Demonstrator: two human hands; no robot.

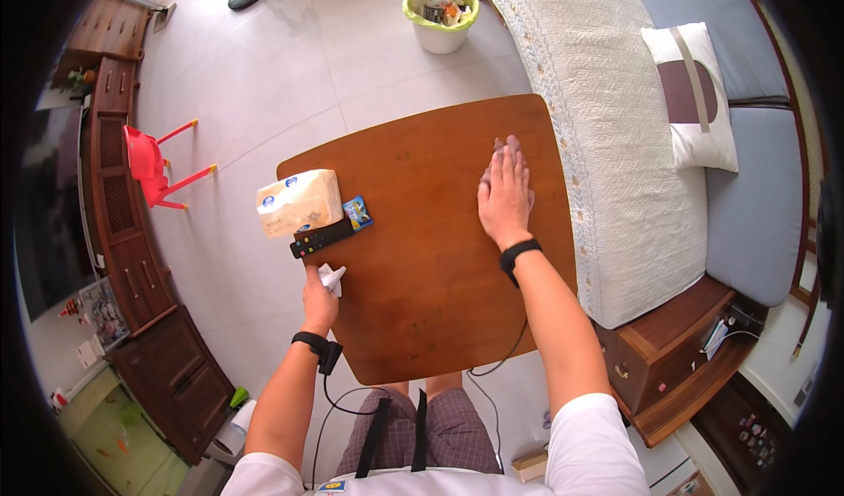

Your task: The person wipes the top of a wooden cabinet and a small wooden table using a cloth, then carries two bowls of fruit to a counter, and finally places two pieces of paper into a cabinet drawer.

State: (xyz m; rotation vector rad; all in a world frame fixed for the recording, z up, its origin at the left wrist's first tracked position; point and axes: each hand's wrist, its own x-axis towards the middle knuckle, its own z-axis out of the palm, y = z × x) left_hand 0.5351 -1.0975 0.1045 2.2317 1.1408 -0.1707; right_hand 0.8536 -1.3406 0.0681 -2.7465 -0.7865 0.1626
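Note:
My left hand (321, 298) grips a crumpled white tissue (331, 278) at the left edge of the brown wooden table (428, 245). Just above that hand lies a black remote control (323, 238) with coloured buttons. Beyond the remote rests a soft pack of tissues (300, 203), with a small blue snack packet (358, 213) beside it. My right hand (506, 189) is extended over the right part of the table, fingers together and palm down, a dark reflection or shadow around its fingertips. Nothing shows in it; whether it touches the wood is unclear.
A white bin with a green liner (440, 18) holds rubbish beyond the table. A quilted sofa cover (626, 166) borders the table's right side. To the left stands a small red chair (148, 166). Cables (491, 371) hang near the table's front edge.

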